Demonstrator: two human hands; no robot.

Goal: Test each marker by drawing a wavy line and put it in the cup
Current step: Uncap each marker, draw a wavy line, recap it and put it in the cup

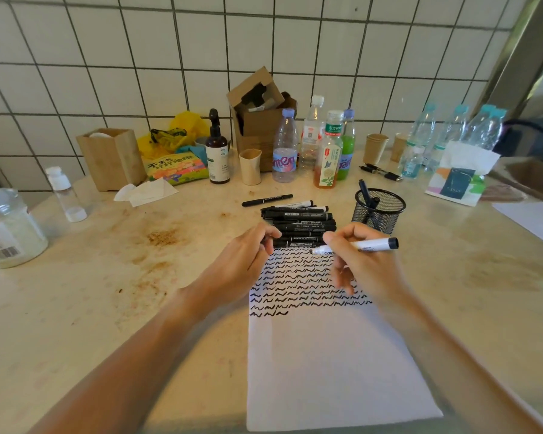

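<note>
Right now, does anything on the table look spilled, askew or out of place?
Yes. Brown crumbs and stains mark the table left of the paper. A small clear bottle stands uncapped, its cap beside it. One marker lies apart from the marker pile.

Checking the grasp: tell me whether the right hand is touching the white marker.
Touching. The head view shows the right hand with fingers curled round the white marker.
</note>
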